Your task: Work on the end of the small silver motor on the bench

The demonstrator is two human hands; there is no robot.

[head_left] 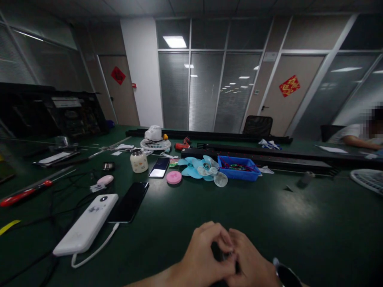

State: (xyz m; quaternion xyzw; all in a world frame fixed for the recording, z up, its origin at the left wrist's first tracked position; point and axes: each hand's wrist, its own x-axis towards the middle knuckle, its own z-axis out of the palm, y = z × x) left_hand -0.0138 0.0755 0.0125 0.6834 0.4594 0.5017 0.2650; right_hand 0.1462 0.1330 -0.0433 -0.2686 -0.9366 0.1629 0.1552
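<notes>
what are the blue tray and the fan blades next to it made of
Blue tray: likely moulded plastic, matte, with thin even walls and uniform colour. Fan blades: likely thin plastic, pale blue and translucent, since light passes through the clear ones; glossy highlights.

We find the green surface open ahead and to the right of our hands, up to the blue tray and the fan blades. The left side is obstructed: a white power bank with its cable, a dark phone touching it, and loose black wires. A long black rail bars the far side. A fan grille sits at the right edge.
</notes>
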